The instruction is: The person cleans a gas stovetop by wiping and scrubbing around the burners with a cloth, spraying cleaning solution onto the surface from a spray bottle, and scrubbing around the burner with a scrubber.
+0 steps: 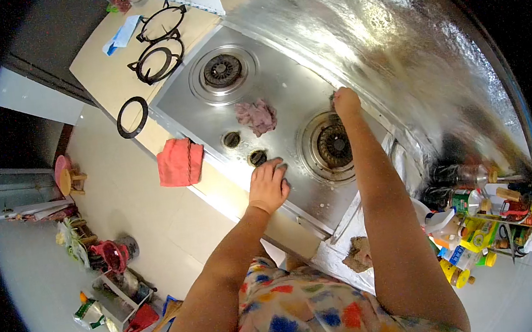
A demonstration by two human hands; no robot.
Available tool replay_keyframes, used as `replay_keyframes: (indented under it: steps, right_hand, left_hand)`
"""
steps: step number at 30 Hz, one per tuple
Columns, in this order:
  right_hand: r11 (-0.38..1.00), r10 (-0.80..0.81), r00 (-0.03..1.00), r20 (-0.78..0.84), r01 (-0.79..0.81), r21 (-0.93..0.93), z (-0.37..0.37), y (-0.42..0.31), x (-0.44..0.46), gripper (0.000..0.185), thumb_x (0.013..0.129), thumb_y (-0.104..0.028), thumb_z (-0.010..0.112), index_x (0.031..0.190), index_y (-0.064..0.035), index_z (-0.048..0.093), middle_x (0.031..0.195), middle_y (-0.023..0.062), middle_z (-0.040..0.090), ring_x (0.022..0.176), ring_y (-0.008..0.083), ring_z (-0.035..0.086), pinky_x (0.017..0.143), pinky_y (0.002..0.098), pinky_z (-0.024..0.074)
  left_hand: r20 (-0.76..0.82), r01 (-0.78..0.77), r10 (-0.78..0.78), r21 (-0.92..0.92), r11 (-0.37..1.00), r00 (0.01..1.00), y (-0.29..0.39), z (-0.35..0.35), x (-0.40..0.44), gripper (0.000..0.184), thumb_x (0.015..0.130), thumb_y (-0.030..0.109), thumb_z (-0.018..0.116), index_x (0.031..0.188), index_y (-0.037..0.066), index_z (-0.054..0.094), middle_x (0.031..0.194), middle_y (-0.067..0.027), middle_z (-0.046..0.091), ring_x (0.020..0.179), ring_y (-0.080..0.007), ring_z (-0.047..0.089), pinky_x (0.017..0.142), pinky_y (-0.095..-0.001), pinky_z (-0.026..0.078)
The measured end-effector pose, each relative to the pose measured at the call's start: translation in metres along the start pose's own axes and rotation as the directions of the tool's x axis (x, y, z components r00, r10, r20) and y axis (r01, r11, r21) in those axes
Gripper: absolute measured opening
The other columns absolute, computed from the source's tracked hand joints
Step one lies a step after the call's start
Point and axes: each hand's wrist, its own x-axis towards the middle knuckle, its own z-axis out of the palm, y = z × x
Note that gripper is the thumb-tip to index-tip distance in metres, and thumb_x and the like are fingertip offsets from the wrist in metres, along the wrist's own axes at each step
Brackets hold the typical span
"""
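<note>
The right hand (347,101) is curled into a fist around a small, dark purplish scrap (333,101); only a sliver shows, at the side of the fist facing the cooktop's middle, and its material cannot be told. Fist and scrap sit at the back edge of the stainless-steel gas cooktop (297,88), just beside the nearer burner (332,143). The left hand (269,186) is palm down with fingers extended at the front edge, beside the nearer control knob (257,158). A crumpled mauve rag (257,116) lies between the burners, apart from both hands
</note>
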Motion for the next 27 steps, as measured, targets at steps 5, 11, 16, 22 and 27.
replay_keyframes:
  steps: [5, 11, 16, 22, 27]
  right_hand:
    - [0.989, -0.069, 0.998, 0.009, 0.067, 0.129, 0.058, 0.032, 0.012, 0.003, 0.082, -0.007, 0.063, 0.083, -0.0049, 0.065, 0.085, 0.0149, 0.064, 0.079, 0.0366, 0.061, 0.073, 0.0460, 0.0512]
    - [0.902, -0.429, 0.883, 0.193, 0.429, 0.040, -0.013, -0.053, -0.049, 0.017, 0.086, -0.013, 0.057, 0.094, -0.0035, 0.068, 0.104, 0.0179, 0.061, 0.105, 0.0361, 0.059, 0.089, 0.0451, 0.0509]
    - [0.949, -0.264, 0.959, 0.106, 0.278, -0.147, -0.005, -0.039, -0.029, 0.009, 0.083, -0.010, 0.061, 0.085, -0.0048, 0.068, 0.098, 0.0153, 0.062, 0.094, 0.0350, 0.060, 0.085, 0.0432, 0.0509]
    - [0.864, -0.462, 0.833, 0.303, 0.500, -0.060, 0.004, -0.067, -0.051, 0.019, 0.084, -0.016, 0.061, 0.091, -0.0012, 0.070, 0.097, 0.0198, 0.065, 0.093, 0.0386, 0.063, 0.086, 0.0468, 0.0513]
    - [0.917, -0.394, 0.846, 0.360, 0.387, 0.096, -0.001, -0.076, -0.057, 0.019, 0.080, -0.016, 0.063, 0.086, -0.0001, 0.071, 0.093, 0.0231, 0.065, 0.091, 0.0399, 0.063, 0.082, 0.0483, 0.0518]
  left_hand:
    - [-0.004, -0.019, 0.019, 0.006, 1.000, 1.000, -0.002, 0.001, -0.001, 0.040, 0.074, 0.013, 0.059, 0.113, 0.007, 0.055, 0.125, -0.0123, 0.052, 0.114, -0.0338, 0.050, 0.098, -0.0464, 0.038]
    - [-0.034, -0.013, 0.014, 0.025, 1.000, 0.999, 0.000, 0.000, -0.001, 0.037, 0.075, 0.016, 0.059, 0.111, 0.008, 0.058, 0.124, -0.0086, 0.053, 0.116, -0.0281, 0.049, 0.099, -0.0431, 0.037]
    - [-0.015, -0.001, 0.001, 0.036, 0.999, 1.000, 0.001, -0.003, 0.000, 0.037, 0.074, 0.016, 0.059, 0.111, 0.008, 0.057, 0.123, -0.0089, 0.053, 0.115, -0.0286, 0.049, 0.099, -0.0426, 0.037]
    - [-0.033, -0.011, 0.011, 0.014, 1.000, 0.999, 0.000, 0.000, -0.001, 0.036, 0.074, 0.015, 0.058, 0.109, 0.008, 0.058, 0.122, -0.0089, 0.053, 0.115, -0.0287, 0.050, 0.098, -0.0426, 0.038]
    - [-0.003, 0.010, -0.010, 0.011, 1.000, 1.000, 0.001, -0.002, 0.000, 0.036, 0.075, 0.015, 0.058, 0.110, 0.008, 0.057, 0.124, -0.0103, 0.053, 0.114, -0.0314, 0.049, 0.098, -0.0449, 0.038]
